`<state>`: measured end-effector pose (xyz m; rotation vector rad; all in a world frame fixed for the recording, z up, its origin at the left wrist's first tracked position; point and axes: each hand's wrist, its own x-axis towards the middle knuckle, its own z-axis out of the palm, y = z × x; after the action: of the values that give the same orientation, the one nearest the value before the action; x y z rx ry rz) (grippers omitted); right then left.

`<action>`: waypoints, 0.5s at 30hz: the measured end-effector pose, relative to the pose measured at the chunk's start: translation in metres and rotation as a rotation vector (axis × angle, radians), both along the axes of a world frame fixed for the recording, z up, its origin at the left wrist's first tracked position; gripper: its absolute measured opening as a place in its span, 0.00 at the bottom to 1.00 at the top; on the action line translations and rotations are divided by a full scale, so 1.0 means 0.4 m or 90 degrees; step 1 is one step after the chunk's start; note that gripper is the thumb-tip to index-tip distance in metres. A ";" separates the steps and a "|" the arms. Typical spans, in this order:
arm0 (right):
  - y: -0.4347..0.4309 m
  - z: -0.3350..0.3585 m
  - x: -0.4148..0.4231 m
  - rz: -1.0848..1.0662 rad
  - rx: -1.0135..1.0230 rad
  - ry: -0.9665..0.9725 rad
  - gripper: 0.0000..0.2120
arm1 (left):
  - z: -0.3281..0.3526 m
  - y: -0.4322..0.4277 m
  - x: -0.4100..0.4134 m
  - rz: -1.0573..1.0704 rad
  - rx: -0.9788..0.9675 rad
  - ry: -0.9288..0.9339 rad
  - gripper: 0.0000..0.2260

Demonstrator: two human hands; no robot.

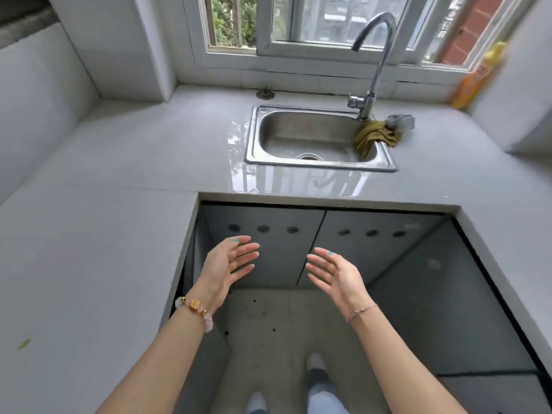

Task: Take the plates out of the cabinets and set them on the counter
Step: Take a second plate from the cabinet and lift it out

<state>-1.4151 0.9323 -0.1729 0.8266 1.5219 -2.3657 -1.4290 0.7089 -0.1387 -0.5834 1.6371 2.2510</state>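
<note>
Head view: the left hand and right hand are both open with straight fingers and hold nothing. Just past the fingertips are the shut cabinet doors. No plates show, so they are likely behind the doors. Plates are probably hard, slippery and breakable, so grab the rims. The counter is above the hands.

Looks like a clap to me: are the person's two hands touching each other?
Apart. The head view shows the left hand and the right hand open, palms facing, with the cabinet doors plainly visible in the gap between their fingertips.
</note>
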 end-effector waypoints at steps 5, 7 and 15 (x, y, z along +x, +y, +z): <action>0.068 0.038 0.098 -0.126 0.008 0.040 0.11 | 0.013 0.095 -0.001 -0.099 0.013 0.002 0.11; 0.102 0.055 0.138 -0.168 0.010 0.049 0.12 | 0.019 0.144 -0.001 -0.143 0.021 0.008 0.12; 0.258 0.099 0.377 -0.382 0.003 0.094 0.11 | 0.046 0.397 0.079 -0.364 0.041 0.015 0.12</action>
<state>-1.2644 1.0354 -0.1335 1.2830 1.4851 -2.8919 -1.3976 0.8678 -0.1203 -0.0521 1.4922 1.8765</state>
